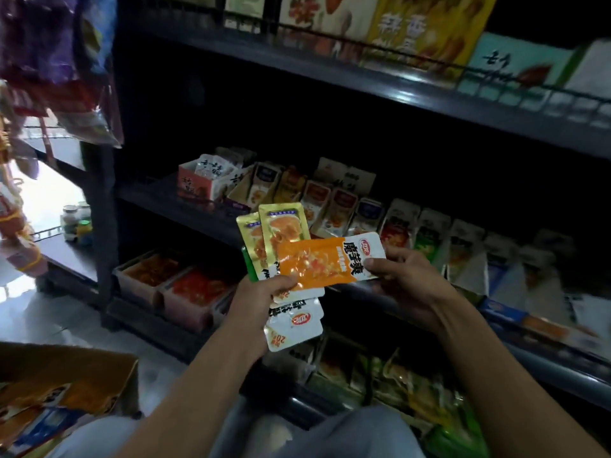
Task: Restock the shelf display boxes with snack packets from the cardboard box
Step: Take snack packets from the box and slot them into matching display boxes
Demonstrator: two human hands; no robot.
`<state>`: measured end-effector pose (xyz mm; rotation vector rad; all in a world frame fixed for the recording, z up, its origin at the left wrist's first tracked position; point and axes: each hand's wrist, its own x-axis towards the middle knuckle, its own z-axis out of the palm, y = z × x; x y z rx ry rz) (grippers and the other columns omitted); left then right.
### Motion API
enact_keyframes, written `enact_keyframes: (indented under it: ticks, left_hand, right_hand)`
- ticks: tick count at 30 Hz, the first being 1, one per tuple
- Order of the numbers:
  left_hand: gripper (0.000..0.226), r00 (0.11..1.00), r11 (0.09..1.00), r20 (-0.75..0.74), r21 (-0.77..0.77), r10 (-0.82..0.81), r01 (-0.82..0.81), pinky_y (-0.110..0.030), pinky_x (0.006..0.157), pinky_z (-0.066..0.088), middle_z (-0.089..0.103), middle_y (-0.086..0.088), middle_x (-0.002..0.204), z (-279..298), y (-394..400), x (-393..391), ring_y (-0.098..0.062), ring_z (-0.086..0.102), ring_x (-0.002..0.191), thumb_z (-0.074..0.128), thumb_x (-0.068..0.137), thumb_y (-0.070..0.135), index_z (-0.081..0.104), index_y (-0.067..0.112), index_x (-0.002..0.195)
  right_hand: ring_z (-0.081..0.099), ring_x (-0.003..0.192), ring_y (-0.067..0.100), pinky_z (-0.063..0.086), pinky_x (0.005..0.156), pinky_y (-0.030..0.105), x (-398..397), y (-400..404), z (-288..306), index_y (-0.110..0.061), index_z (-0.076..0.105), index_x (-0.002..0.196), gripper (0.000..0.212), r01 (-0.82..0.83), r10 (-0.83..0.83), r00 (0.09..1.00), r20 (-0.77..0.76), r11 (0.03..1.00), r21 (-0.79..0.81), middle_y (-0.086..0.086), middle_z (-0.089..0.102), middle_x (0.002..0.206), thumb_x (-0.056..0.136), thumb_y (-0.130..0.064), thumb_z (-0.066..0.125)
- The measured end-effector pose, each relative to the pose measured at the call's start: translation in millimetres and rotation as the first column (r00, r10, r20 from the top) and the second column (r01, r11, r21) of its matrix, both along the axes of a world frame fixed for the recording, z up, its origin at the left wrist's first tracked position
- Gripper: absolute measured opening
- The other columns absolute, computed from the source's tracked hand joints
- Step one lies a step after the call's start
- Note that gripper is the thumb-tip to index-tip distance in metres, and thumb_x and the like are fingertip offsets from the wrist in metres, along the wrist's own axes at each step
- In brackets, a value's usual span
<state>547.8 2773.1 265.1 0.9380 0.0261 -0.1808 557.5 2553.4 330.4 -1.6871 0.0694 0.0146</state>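
Your left hand [264, 294] grips a fan of snack packets [281, 236] in front of the shelf [185, 200]; your right hand [401, 276] pinches the orange packet [325, 262] atop them.

Fan of snack packets [281, 259] is held upright before the shelf: two gold-topped ones, white ends hanging below. Orange packet [327, 262] lies crosswise on top, pinched at both ends. Display boxes [334, 206] on middle shelf are packed with upright packets. Open cardboard box [66, 391] sits on floor, lower left, packets inside.
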Motion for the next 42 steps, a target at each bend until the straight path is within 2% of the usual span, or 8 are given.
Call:
enact_keyframes:
  ticks: [6, 15, 18, 23, 27, 32, 35, 42]
  left_hand:
    - [0.02, 0.983, 0.98, -0.01, 0.068, -0.186, 0.186, -0.043, 0.068, 0.059, 0.075, -0.014, 0.093, 10, -46, 6, -0.033, 0.072, 0.074, 0.065, 0.093, 0.025, 0.071, 0.012, 0.106]
    - [0.02, 0.934, 0.92, 0.028, 0.187, -0.357, 0.346, -0.037, 0.054, 0.056, 0.076, -0.013, 0.088, 17, -147, 13, -0.031, 0.073, 0.07, 0.065, 0.093, 0.018, 0.068, 0.011, 0.111]
    - [0.019, 0.911, 0.891, 0.015, 0.215, -0.412, 0.4, -0.036, 0.053, 0.056, 0.076, -0.014, 0.089, 23, -188, 16, -0.031, 0.073, 0.069, 0.067, 0.091, 0.017, 0.068, 0.011, 0.109]
    - [0.019, 0.901, 0.874, 0.015, 0.25, -0.433, 0.416, -0.038, 0.057, 0.058, 0.077, -0.011, 0.091, 33, -254, 17, -0.03, 0.074, 0.073, 0.069, 0.091, 0.017, 0.068, 0.014, 0.109]
    - [0.024, 0.898, 0.869, 0.014, 0.259, -0.44, 0.421, -0.036, 0.054, 0.057, 0.077, -0.01, 0.089, 36, -290, 16, -0.029, 0.075, 0.071, 0.072, 0.089, 0.02, 0.065, 0.013, 0.111]
    - [0.024, 0.897, 0.866, 0.033, 0.275, -0.441, 0.416, -0.028, 0.045, 0.054, 0.077, -0.009, 0.083, 38, -322, 18, -0.024, 0.073, 0.061, 0.073, 0.088, 0.022, 0.063, 0.014, 0.108]
    - [0.025, 0.89, 0.861, 0.048, 0.28, -0.454, 0.425, -0.031, 0.048, 0.055, 0.077, -0.011, 0.086, 40, -336, 21, -0.026, 0.074, 0.064, 0.073, 0.088, 0.024, 0.061, 0.015, 0.109]
    - [0.022, 0.892, 0.861, 0.054, 0.293, -0.449, 0.416, -0.03, 0.044, 0.055, 0.077, -0.011, 0.083, 35, -341, 28, -0.024, 0.073, 0.06, 0.071, 0.089, 0.022, 0.061, 0.018, 0.108]
  right_hand:
    - [0.049, 0.048, 0.007, 0.03, 0.041, 0.017, -18, -43, 8, -0.003, 0.067, 0.103, 0.012, 0.167, -0.164, 0.985, 0.05, 0.985, -0.045, 0.006, 0.07, 0.079, 0.093, -0.003, 0.06]
    - [0.043, 0.042, 0.008, 0.031, 0.037, 0.018, -42, -148, 16, -0.003, 0.064, 0.087, 0.008, 0.359, -0.355, 0.933, 0.057, 0.928, -0.102, 0.005, 0.063, 0.064, 0.093, -0.007, 0.063]
    - [0.041, 0.043, 0.015, 0.03, 0.043, 0.024, -57, -204, 25, -0.006, 0.059, 0.073, 0.02, 0.475, -0.457, 0.878, 0.144, 0.868, -0.141, 0.002, 0.052, 0.051, 0.091, -0.007, 0.065]
    - [0.054, 0.06, 0.015, 0.042, 0.053, 0.027, -80, -293, 45, -0.003, 0.064, 0.088, 0.006, 0.704, -0.616, 0.69, 0.379, 0.693, -0.154, 0.006, 0.06, 0.069, 0.092, -0.008, 0.064]
    - [0.054, 0.061, 0.018, 0.043, 0.054, 0.03, -73, -347, 49, -0.004, 0.061, 0.08, 0.015, 0.793, -0.602, 0.595, 0.533, 0.546, -0.269, 0.006, 0.06, 0.068, 0.093, -0.011, 0.065]
    - [0.054, 0.059, 0.012, 0.045, 0.056, 0.034, -40, -377, 43, -0.013, 0.058, 0.075, 0.02, 0.778, -0.522, 0.627, 0.578, 0.446, -0.442, -0.003, 0.056, 0.064, 0.093, -0.016, 0.066]
    - [0.063, 0.068, 0.022, 0.055, 0.063, 0.044, -16, -385, 34, -0.026, 0.052, 0.068, 0.029, 0.72, -0.485, 0.693, 0.533, 0.439, -0.537, -0.002, 0.059, 0.068, 0.091, -0.019, 0.069]
    - [0.065, 0.092, 0.021, 0.048, 0.071, 0.029, 29, -387, 22, -0.015, 0.066, 0.088, 0.004, 0.609, -0.481, 0.781, 0.399, 0.443, -0.658, 0.004, 0.068, 0.096, 0.089, -0.018, 0.069]
